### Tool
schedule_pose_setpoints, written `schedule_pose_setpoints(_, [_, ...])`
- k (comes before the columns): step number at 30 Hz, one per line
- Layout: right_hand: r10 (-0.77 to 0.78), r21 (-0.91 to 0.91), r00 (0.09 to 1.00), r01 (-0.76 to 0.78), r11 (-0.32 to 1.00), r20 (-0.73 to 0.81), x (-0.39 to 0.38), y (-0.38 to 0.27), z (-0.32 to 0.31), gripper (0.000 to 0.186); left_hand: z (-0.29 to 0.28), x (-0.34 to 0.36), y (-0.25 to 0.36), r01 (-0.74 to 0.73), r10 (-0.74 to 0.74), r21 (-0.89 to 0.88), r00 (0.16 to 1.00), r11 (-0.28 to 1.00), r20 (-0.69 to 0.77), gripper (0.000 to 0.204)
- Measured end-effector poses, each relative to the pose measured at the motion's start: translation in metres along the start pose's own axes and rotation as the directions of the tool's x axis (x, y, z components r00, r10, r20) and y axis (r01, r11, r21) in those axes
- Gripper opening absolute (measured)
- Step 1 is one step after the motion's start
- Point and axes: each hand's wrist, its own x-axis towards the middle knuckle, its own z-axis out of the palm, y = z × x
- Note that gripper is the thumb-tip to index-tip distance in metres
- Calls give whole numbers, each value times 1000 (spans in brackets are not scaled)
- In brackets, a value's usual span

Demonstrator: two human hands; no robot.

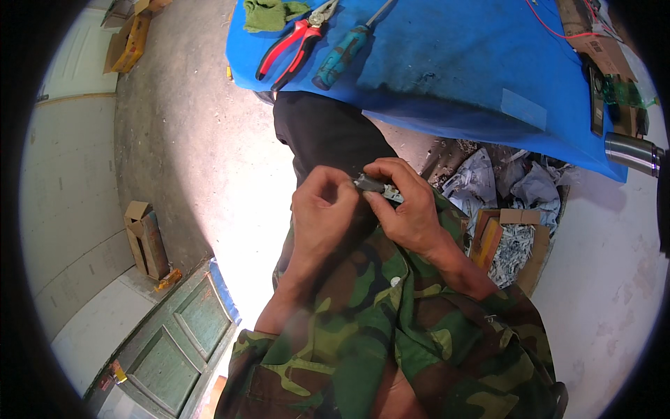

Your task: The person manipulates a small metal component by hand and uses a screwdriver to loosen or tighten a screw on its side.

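Observation:
Over my lap, my left hand point(321, 213) and my right hand point(410, 209) meet around a small dark grey piece point(368, 184). It looks like a short cylinder or block, and its exact kind does not show. My right fingers and thumb are closed on it, with a whitish, light-coloured part point(393, 193) jutting out beneath them. The left thumb and forefinger pinch at its left end, where a small pale bit shows. On the blue-covered table ahead lie red-and-black pliers point(296, 47), a screwdriver with a worn teal handle point(342, 57) and a folded green cloth point(271, 15).
The blue table point(447, 63) edge is just beyond my knees. At right, a cardboard box of metallic-looking scraps point(513, 255) stands below plastic bags point(474, 183). A shiny metal cylinder point(631, 153) juts in at the table's right corner. Another carton point(145, 241) stands at left, near a green panelled door point(171, 363).

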Motion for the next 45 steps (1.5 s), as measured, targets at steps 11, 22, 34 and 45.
schedule_pose_setpoints(11, [42,110,999,-41,993,-3,4,0,-9,38,-33,-7,16,17,-7,-62,988,998,154,14])
schedule_pose_setpoints(22, [-71,-1,996,72,997,57,5,-1,-7,39,-17,-5,20,130,-88,-189,972,973,220,18])
schedule_pose_setpoints(34, [-40,-65,997,44,997,72,5,1,-3,39,-10,-1,8,-314,281,268,947,911,155,5])
schedule_pose_setpoints(45, [-34,33,999,34,999,23,-3,5,0,31,-1,-10,0,-304,297,327,952,895,73,6])
